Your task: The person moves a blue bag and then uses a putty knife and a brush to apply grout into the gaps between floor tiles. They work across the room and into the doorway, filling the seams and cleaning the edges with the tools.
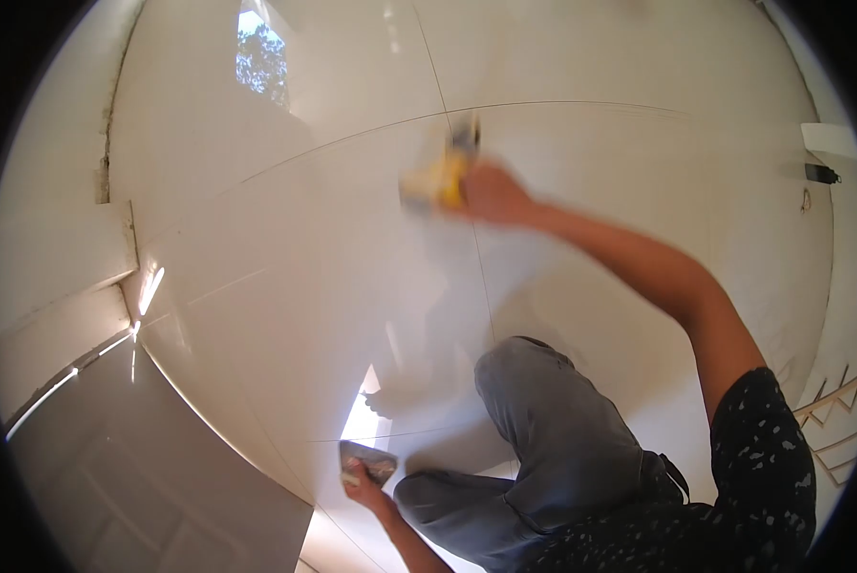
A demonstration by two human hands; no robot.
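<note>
My right hand (493, 193) is wrapped round a yellow and grey tool (433, 186), blurred by motion, over the glossy pale tiled floor (333, 258). The tool is close to the point where thin dark joint lines cross; its exact kind is unclear. Lower down, my left hand (364, 487) holds a flat grey plate-like tool (371, 462) near the floor, beside my bent knee. The fingers of that hand are curled at the tool's left part.
A large grey panel (161, 458) stands at the lower left. Pale walls or ledges (61, 239) run along the left. A small black object (820, 174) lies at the right edge, above a zigzag wooden piece (835, 406). My bent legs (562, 420) are at the lower middle.
</note>
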